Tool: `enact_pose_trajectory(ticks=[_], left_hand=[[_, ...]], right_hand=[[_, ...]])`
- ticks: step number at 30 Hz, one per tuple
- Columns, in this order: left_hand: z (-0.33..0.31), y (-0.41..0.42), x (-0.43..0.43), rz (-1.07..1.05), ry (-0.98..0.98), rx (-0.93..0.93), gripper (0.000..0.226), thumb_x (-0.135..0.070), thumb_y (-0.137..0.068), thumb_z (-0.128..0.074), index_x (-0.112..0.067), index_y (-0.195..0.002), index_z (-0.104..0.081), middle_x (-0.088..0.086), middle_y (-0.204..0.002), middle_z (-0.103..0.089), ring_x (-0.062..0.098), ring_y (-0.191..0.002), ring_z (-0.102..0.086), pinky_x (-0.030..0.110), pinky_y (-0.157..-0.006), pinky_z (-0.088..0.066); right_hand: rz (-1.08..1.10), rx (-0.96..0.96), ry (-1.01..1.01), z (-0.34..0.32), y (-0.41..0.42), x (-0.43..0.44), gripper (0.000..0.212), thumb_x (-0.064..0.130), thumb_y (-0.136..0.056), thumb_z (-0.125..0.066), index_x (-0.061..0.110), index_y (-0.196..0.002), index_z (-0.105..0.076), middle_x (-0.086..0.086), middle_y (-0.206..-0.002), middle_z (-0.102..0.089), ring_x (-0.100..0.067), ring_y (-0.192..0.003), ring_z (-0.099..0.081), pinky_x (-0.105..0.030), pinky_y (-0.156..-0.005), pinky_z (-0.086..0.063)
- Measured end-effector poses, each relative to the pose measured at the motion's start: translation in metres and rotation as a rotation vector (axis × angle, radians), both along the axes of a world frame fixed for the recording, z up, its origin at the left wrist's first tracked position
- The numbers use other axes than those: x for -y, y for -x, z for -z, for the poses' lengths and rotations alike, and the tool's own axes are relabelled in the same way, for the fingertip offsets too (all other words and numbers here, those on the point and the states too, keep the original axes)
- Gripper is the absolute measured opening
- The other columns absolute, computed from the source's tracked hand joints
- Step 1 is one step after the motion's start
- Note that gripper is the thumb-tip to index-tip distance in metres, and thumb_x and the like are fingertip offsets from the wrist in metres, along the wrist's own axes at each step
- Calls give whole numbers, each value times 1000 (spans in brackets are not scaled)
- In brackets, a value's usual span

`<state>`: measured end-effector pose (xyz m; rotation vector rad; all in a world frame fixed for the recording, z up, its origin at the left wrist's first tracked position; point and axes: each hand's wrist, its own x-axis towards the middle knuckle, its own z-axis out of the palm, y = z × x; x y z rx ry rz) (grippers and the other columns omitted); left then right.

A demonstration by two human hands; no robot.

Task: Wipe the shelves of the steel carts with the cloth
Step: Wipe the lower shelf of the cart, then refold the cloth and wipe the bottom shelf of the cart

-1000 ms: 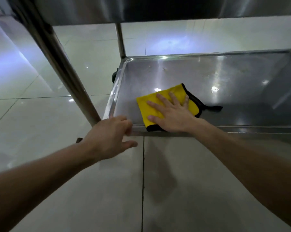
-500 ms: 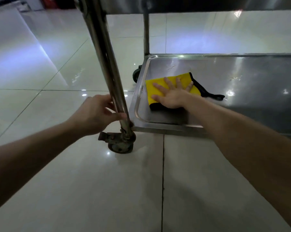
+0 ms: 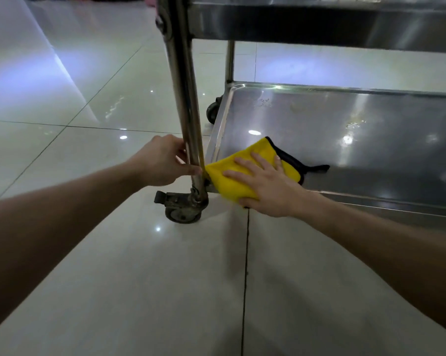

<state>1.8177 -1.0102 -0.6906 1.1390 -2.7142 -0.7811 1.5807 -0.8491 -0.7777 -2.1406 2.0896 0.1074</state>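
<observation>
right hand (image 3: 270,183) flat on yellow cloth (image 3: 232,179), left hand (image 3: 160,163) gripping cart post (image 3: 186,98)

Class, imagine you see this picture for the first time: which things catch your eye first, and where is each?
The bright yellow cloth stands out, pressed flat under the right hand at the near left corner of the cart's bottom shelf. Beside it, the left hand grips the steel post just above a grimy caster wheel.

Both arms outstretched; left grip (image 3: 163,160) curled (thumb forward); right grip (image 3: 265,186) flat, fingers spread, palm down.
</observation>
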Motion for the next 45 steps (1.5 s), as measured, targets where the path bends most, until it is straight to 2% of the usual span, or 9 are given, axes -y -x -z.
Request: enact_pose_trajectory(ticks=[10, 15, 18, 24, 28, 32, 36, 40, 45], left_hand=[[-49, -2, -33, 234, 94, 705, 56, -61, -101, -65, -22, -141, -64, -3, -125, -66, 17, -111, -56, 32, -92, -48], [-114, -5, -61, 228, -66, 559, 85, -50, -83, -91, -30, -154, -49, -7, -137, -68, 16, -117, -62, 33, -96, -53], [-133, -19, -82, 176, -51, 454, 105, -38, -78, -97, -37, -162, -35, -6, -150, -56, 22, -129, -58, 35, -95, -53], [-150, -64, -84, 82, 32, -139, 16, -31, -95, -82, -28, -110, -77, -10, -102, -77, 8, -94, -70, 34, -82, -53], [-165, -77, -81, 35, -149, -312, 38, -63, -92, -75, -29, -106, -83, -9, -107, -82, 10, -105, -76, 41, -103, -60], [-162, -72, -88, -20, -22, -280, 40, -53, -99, -69, -18, -81, -68, 2, -73, -65, 17, -72, -62, 37, -69, -50], [-172, -96, -88, -267, -15, -393, 39, -55, -99, -62, -25, -73, -58, -7, -65, -56, 10, -65, -52, 24, -57, -35], [-164, -141, -97, -592, -66, -500, 41, -59, -98, -58, -21, -81, -61, -5, -69, -56, 11, -66, -55, 31, -60, -39], [-164, -166, -127, -905, -162, -583, 49, -66, -97, -58, -19, -80, -57, -5, -64, -48, 11, -60, -46, 33, -57, -36]], right_hand=[[-27, 224, -99, -89, 10, -48, 63, 3, -93, -66, 36, -147, -63, 5, -143, -64, -23, -128, -61, -38, -107, -47], [-57, 332, -127, -176, -21, -45, 59, 10, -95, -68, 45, -143, -63, 28, -109, -58, -2, -100, -53, -31, -97, -45], [-19, 513, -89, -212, -45, -42, 62, 15, -95, -75, 47, -146, -57, 16, -124, -63, -12, -111, -58, -34, -95, -52], [128, 879, -6, -223, -67, -44, 37, 37, -94, -80, 46, -122, -57, 21, -112, -69, 5, -99, -65, -16, -76, -50], [123, 1031, 29, -200, -78, -55, 40, 57, -93, -70, 37, -127, -67, 10, -118, -74, -9, -108, -72, -35, -94, -60], [51, 1208, 38, -191, -102, -52, 59, 68, -89, -74, 37, -137, -60, 11, -132, -73, -12, -124, -70, -34, -104, -58], [117, 1085, 210, -211, -144, -27, 47, 62, -83, -83, 35, -119, -66, 13, -105, -77, -7, -97, -74, -20, -77, -57], [133, 900, 153, -236, -173, 11, 10, 27, -100, -76, 25, -109, -73, 12, -95, -70, -9, -90, -69, -40, -82, -57], [192, 871, 22, -281, -191, 18, 20, 24, -101, -73, 26, -118, -62, 10, -93, -75, -8, -88, -70, -33, -81, -55]])
